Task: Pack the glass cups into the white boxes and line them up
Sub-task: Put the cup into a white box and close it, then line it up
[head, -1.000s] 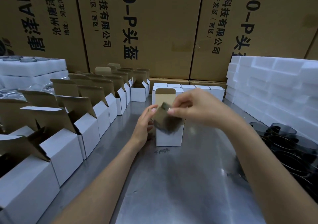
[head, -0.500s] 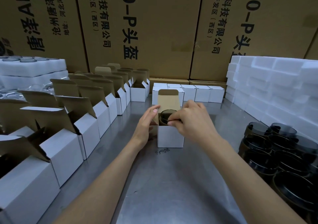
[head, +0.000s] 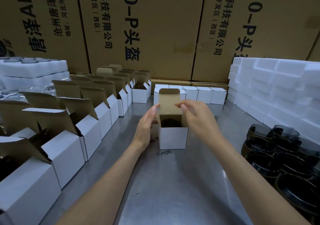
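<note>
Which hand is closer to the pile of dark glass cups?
The right hand. It hovers by the open white box, on the side facing the dark glass cups at the table's right edge. The left hand is on the box's far side.

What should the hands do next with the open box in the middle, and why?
Probably fold the upright lid flap down and tuck it in. The dark glass cup already sits inside the white box, and the left hand and right hand flank its open top, holding nothing.

Dark glass cup (head: 170, 123) upright inside open-lidded white box (head: 173, 137) on table centre
</note>
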{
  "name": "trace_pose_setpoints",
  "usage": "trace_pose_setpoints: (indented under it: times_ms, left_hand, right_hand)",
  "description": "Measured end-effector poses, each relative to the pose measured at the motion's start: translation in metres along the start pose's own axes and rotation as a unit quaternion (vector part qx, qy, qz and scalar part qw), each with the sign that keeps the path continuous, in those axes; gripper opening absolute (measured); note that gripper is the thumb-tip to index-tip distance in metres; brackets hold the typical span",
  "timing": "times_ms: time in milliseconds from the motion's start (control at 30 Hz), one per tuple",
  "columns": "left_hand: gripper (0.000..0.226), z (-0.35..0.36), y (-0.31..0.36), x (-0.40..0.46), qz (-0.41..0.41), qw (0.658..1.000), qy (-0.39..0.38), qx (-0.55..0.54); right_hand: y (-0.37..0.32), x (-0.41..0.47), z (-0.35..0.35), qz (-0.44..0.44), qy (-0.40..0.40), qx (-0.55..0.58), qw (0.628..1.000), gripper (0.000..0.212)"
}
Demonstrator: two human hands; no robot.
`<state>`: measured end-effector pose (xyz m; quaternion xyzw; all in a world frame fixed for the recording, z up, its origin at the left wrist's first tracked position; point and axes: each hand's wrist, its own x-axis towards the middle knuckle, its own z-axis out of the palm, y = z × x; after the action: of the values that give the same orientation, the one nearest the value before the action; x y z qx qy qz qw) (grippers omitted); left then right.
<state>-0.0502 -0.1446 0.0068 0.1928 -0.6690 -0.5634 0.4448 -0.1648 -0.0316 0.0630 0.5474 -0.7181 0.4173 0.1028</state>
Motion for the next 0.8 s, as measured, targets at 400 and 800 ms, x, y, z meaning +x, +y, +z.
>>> trace_pose_setpoints:
  times_ms: [400, 800]
  left_hand:
    - [0.045, 0.000, -0.001, 0.003, -0.073, 0.997, -0.014, -0.034]
    - [0.029, 0.004, 0.004, 0.000, -0.110, 0.990, -0.023, -0.086]
  right_hand:
    - [0.032, -0.019, 0.027, 0.269, -0.079, 0.435, 0.856, 0.059]
    - [0.026, -0.030, 0.036, 0.242, -0.012, 0.448, 0.861, 0.031]
